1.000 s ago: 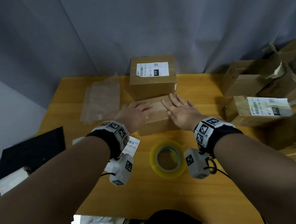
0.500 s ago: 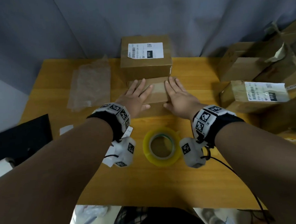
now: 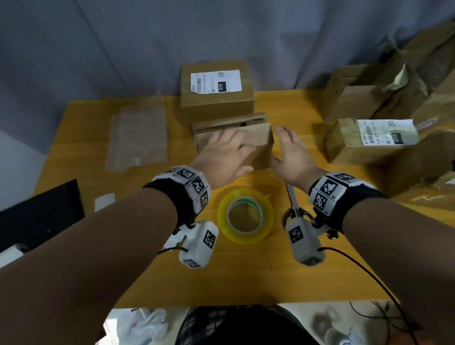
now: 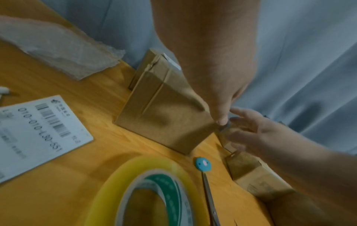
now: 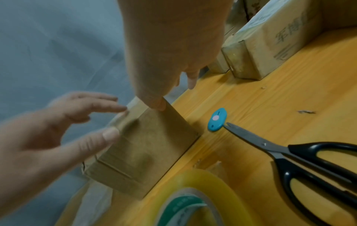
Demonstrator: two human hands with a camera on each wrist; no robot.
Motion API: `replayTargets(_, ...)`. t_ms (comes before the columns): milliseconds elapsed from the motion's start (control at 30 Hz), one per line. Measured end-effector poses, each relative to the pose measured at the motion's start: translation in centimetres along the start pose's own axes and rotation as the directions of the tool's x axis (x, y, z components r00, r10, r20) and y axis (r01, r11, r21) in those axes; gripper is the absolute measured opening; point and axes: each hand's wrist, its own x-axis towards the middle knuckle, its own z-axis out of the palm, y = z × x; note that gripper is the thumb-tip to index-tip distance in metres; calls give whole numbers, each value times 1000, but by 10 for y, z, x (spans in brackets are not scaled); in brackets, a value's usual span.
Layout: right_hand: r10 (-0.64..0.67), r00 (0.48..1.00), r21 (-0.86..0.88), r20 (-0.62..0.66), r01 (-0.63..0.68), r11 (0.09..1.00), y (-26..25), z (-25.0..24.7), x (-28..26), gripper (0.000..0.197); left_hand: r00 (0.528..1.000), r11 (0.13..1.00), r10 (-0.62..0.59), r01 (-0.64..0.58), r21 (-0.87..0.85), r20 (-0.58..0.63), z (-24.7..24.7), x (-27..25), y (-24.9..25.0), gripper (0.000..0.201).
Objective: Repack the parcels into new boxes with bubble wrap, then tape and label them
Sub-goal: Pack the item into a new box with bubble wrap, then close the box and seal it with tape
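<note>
A small plain cardboard box (image 3: 256, 144) stands in the middle of the wooden table (image 3: 252, 271), tipped so one face slopes toward me. My left hand (image 3: 228, 151) lies on that face with straight fingers, its thumb at the box's (image 5: 150, 152) near edge. My right hand (image 3: 291, 148) is at the box's right side, fingers straight, thumb touching the box's (image 4: 164, 110) corner. Behind it stands a larger labelled box (image 3: 217, 93). A roll of yellow tape (image 3: 245, 215) lies just in front. A loose shipping label (image 4: 38, 134) lies left of the tape.
Black-handled scissors (image 5: 289, 160) and a small blue cutter (image 5: 217, 120) lie right of the tape. Bubble wrap (image 3: 137, 135) is spread at the back left. Several worn boxes (image 3: 369, 138) crowd the right side. A black object (image 3: 31, 217) sits at the left edge.
The small box has been tipped up from lying flat. My right hand has slid off its top to the right side, while the left stays spread over it.
</note>
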Motion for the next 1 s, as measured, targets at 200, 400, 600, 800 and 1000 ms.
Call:
replayTargets(200,58,991,-87,121,-48,995,10,-4,-6,53,826,989,-35,109,-98,563,27,4,17,68)
replayTargets(400,72,985,-70,157,-62,996,17,2,-22,53,764,962,-160,263,-75,625,66,-4,33,56)
replayTargets(600,34,999,-41,14,-34,999,12,-7,-24,32,855,947,-178,283,-149,488,46,-7,33,44)
replayTargets(800,21,983,288,-183,33,957,-13,-48,-24,41,946,854,-270,321,-409,178,-26,5,21,35)
replayTargets(1000,95,995,778,-35,-32,628,-49,-83,-12,57,850,693,-525,400,-599,-40,-80,24,-9,32)
